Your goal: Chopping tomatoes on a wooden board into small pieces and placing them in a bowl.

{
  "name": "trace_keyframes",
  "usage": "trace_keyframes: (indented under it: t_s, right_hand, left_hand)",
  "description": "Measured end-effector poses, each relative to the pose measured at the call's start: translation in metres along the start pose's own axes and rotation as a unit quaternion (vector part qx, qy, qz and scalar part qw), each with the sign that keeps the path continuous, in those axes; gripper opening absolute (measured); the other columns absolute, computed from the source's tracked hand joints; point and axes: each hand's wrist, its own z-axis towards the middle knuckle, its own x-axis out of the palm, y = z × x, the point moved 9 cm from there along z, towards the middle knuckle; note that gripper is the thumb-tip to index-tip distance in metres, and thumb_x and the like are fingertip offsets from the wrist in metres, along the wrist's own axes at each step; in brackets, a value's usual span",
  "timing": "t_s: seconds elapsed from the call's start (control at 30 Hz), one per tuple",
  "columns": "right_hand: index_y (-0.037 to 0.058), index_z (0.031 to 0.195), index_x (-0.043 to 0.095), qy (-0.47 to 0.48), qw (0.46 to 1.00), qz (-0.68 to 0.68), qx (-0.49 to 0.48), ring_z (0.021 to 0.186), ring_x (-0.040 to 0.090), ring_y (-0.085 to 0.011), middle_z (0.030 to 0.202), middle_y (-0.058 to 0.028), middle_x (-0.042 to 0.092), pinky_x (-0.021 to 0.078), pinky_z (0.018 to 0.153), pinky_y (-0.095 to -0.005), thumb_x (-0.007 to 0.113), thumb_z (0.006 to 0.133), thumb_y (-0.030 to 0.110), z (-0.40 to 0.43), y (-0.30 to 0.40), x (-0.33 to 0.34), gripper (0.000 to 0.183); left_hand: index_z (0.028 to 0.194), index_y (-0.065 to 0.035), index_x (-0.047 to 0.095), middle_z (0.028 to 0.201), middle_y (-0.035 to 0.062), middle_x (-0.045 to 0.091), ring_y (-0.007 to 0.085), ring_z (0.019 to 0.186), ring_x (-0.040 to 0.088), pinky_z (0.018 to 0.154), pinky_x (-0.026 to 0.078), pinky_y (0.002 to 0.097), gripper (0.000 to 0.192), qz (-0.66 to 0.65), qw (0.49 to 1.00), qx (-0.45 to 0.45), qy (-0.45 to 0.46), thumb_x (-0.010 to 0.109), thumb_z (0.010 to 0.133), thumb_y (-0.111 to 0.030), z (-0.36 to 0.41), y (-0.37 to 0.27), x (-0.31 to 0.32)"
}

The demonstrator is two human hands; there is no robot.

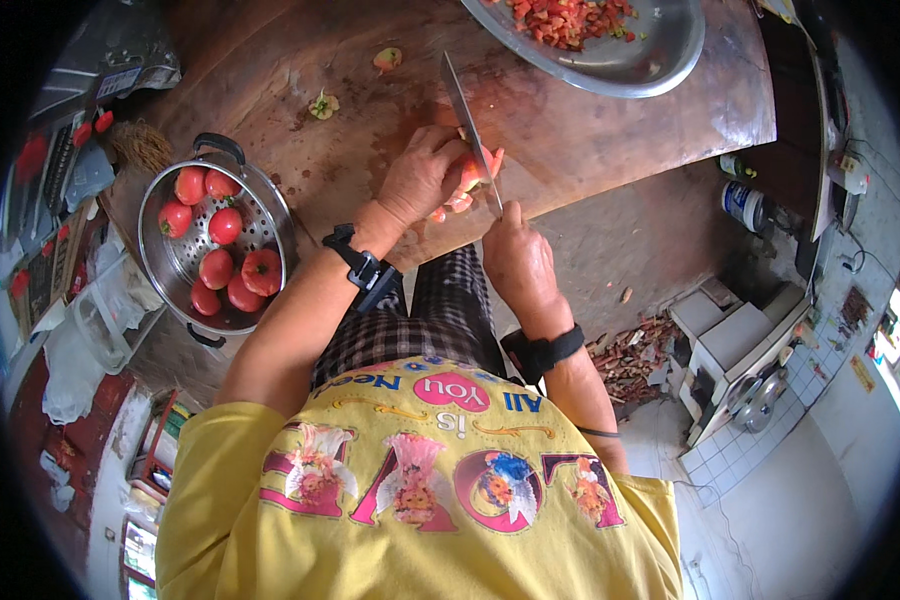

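Note:
My right hand grips the handle of a large kitchen knife, its blade pointing away from me over the wooden board. Beneath and beside the blade lies a partly cut tomato, which my left hand holds against the board with bent fingers. Small tomato pieces rest close by, near the board's edge. Farther off, a metal bowl holds chopped tomato. Whole tomatoes sit in a steel colander to the left.
Two cut-off tomato tops lie on the wooden surface. A straw brush is beyond the colander. On the floor at the right are a white tub and a heap of corncobs or wood pieces.

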Motion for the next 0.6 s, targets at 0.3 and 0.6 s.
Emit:
trace_keyframes:
  t_s: [0.3, 0.6]
  right_hand:
    - [0.0002, 0.097, 0.045, -0.092, 0.995, 0.013, -0.036, 0.06, 0.059, -0.0427, 0.062, -0.0252, 0.058, 0.0484, 0.055, -0.0506, 0.049, 0.086, 0.017, 0.016, 0.002, -0.018, 0.02]
    - [0.0012, 0.093, 0.043, -0.028, 0.999, 0.034, -0.013, 0.068, 0.06, -0.0441, 0.079, -0.0262, 0.061, 0.0483, 0.06, -0.0528, 0.046, 0.084, 0.011, -0.019, 0.005, 0.001, 0.014]
  left_hand:
    - [0.104, -0.0082, 0.056, 0.109, 0.0124, 0.053, 0.033, 0.105, 0.05, 0.086, 0.047, 0.04, 0.029, -0.018, 1.0, -0.009, 0.021, 0.06, 0.076, -0.015, -0.006, 0.014, 0.002]
    - [0.104, -0.0072, 0.057, 0.114, 0.0155, 0.052, 0.0352, 0.106, 0.05, 0.09, 0.045, 0.041, 0.029, -0.052, 0.998, 0.031, -0.019, 0.062, 0.075, -0.012, -0.009, 0.004, -0.009]
